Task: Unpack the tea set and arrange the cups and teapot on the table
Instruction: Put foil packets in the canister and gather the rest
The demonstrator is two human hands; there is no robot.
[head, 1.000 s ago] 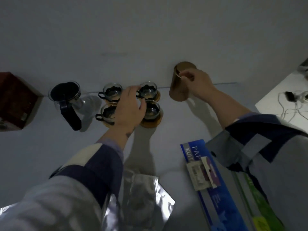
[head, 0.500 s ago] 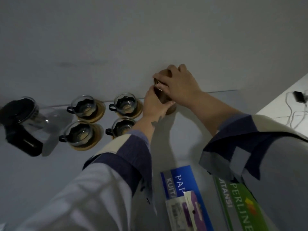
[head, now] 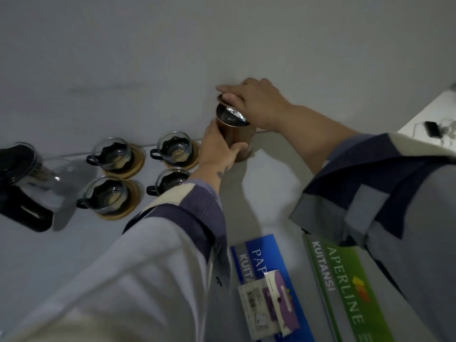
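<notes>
A brown cylindrical canister (head: 238,141) stands against the wall at the back of the table. My left hand (head: 218,149) grips its body. My right hand (head: 251,102) holds its lid (head: 222,98) just off the top, and a silver foil pouch (head: 234,116) shows inside the mouth. Several glass cups with black handles sit on round wooden coasters to the left, such as one cup (head: 112,154) at the back and another cup (head: 106,195) in front. My left sleeve partly hides one of them. A glass teapot (head: 24,186) with a black handle stands at the far left.
A blue receipt booklet (head: 266,280) with a small card on it and a green receipt booklet (head: 345,287) lie near me on the grey table (head: 269,198). A white surface with a charger and cables (head: 433,125) is at the far right.
My left hand left the cups and moved right to grip the canister. My right hand lifted the lid off its top, exposing the foil pouch. The view shifted right.
</notes>
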